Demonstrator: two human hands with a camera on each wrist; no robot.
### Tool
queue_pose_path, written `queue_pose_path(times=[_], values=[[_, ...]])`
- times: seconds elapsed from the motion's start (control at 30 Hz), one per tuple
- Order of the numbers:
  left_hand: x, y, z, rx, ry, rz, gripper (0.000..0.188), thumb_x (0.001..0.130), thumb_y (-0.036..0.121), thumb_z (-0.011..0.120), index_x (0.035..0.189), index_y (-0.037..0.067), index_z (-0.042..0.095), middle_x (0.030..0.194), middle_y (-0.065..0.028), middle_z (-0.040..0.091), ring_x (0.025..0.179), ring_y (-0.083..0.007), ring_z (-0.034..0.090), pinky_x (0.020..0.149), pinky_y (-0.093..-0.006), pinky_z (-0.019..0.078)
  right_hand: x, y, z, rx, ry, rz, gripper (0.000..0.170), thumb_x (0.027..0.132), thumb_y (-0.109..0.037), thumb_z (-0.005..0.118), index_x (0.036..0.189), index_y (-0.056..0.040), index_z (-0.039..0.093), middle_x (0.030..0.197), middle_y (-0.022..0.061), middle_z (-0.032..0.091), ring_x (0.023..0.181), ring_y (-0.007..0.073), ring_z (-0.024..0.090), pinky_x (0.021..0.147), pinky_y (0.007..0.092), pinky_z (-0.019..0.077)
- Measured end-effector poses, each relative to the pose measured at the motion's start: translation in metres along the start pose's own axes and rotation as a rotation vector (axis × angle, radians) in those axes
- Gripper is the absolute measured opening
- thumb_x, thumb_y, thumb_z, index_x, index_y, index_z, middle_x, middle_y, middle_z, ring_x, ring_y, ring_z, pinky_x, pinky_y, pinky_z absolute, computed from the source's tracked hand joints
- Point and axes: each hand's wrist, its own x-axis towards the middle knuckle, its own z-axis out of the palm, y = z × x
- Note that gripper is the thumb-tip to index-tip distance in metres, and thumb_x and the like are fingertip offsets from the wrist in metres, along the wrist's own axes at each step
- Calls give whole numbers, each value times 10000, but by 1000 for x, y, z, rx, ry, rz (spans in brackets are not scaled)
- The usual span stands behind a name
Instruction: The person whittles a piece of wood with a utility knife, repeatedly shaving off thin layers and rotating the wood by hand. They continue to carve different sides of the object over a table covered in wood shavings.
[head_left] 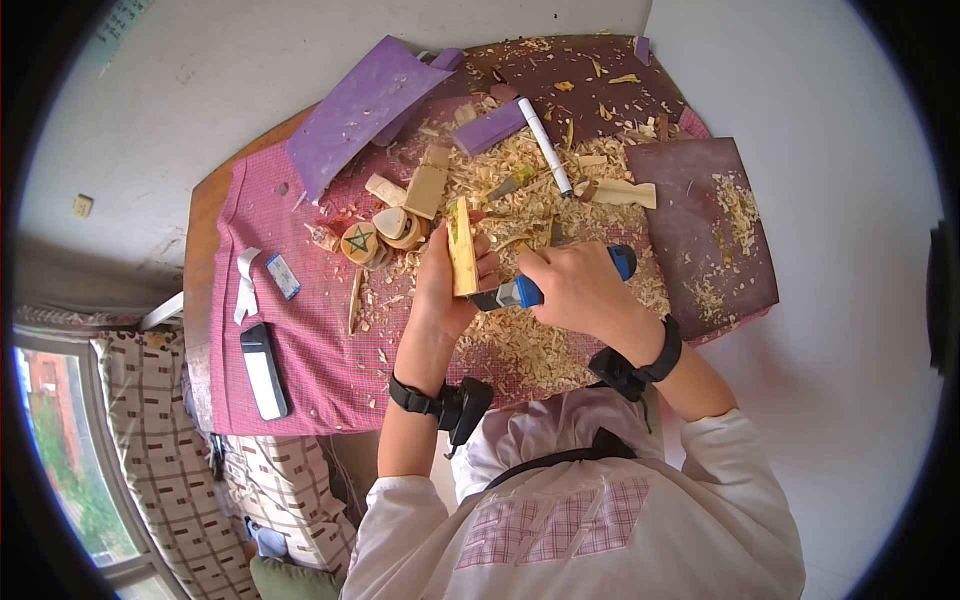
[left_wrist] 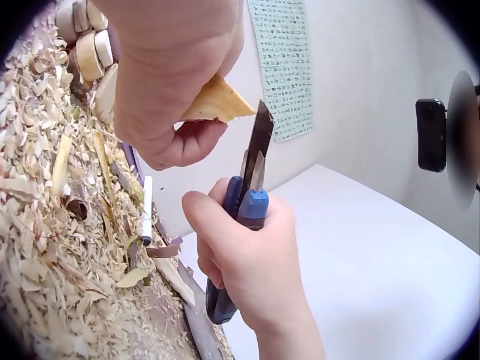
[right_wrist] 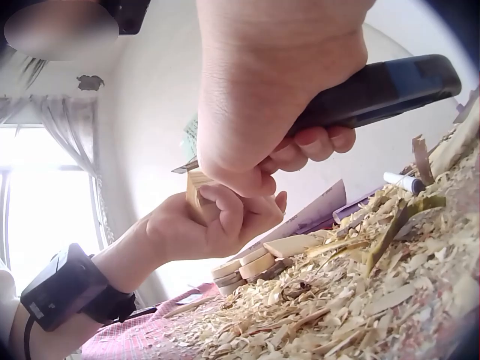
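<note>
The left hand (head_left: 438, 287) has its fingers curled around the wood (head_left: 462, 250), which lies along the palm. The long axis of the wood runs away from the person: one end points beyond the fingers, and the other points back to the wrist. The right hand (head_left: 580, 287) is closed around the knife (head_left: 530, 291). The knife lies crosswise, its blade pointing to the left hand, just at the near end of the wood; whether they touch, I cannot tell.

The wood is pale yellow, with flat cut faces and visible grain. The knife has a smooth black and blue handle and a flat, dark blade. Beyond and under both hands are thin, curled shavings (head_left: 540, 345). Left of the left hand there are round wooden discs (head_left: 358, 242), one with a green star. Beyond the hands lies a white marker (head_left: 545, 147); right of the right hand, a flat, dark board (head_left: 690, 230).
</note>
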Motion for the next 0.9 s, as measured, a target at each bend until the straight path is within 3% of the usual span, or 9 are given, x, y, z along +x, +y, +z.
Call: queue_pose_path(times=[0.37,0.53,0.67,0.77,0.83,0.87,0.9], values=[[-1,-1,3,24,16,5,325,929,277,321,1100,33,454,648,18,370,520,-63,344,390,-178,287,-1,1,1,0,0,-2,257,565,-138,663,773,-30,560,571,86,578,514,242,595,468,348,458],[-7,-7,13,187,-4,38,379,937,273,272,1122,0,459,594,20,383,498,-63,357,394,-179,284,1,4,-1,26,-70,138,202,572,-100,628,754,-65,549,587,93,566,555,286,581,502,401,437],[-6,-6,12,271,-14,106,409,938,286,253,1155,9,462,581,27,390,471,-61,351,384,-180,272,6,5,-6,27,-55,128,197,563,-94,627,738,-60,541,593,105,567,545,301,577,497,408,438],[-6,1,13,293,-60,77,422,955,301,226,1128,18,488,565,3,403,458,-94,374,415,-240,324,13,6,-5,-7,-48,138,218,581,-147,663,742,-35,567,579,111,587,548,270,604,513,376,460],[-7,1,23,363,121,79,459,939,304,215,1196,6,453,558,28,381,426,-65,313,363,-192,265,19,9,-1,-19,-76,236,180,614,-139,639,743,-30,576,598,124,594,560,290,602,528,389,464],[-10,-1,23,365,118,77,459,939,304,215,1196,6,453,558,28,381,426,-65,313,363,-192,265,24,20,3,-20,-73,240,180,614,-139,639,743,-30,576,598,124,594,560,290,602,528,389,464],[-16,-6,22,429,61,35,464,940,304,213,1202,4,450,556,26,376,428,-65,309,365,-192,265,33,38,8,-38,-8,431,146,640,-134,619,731,-27,582,607,134,595,571,302,601,536,398,466]])
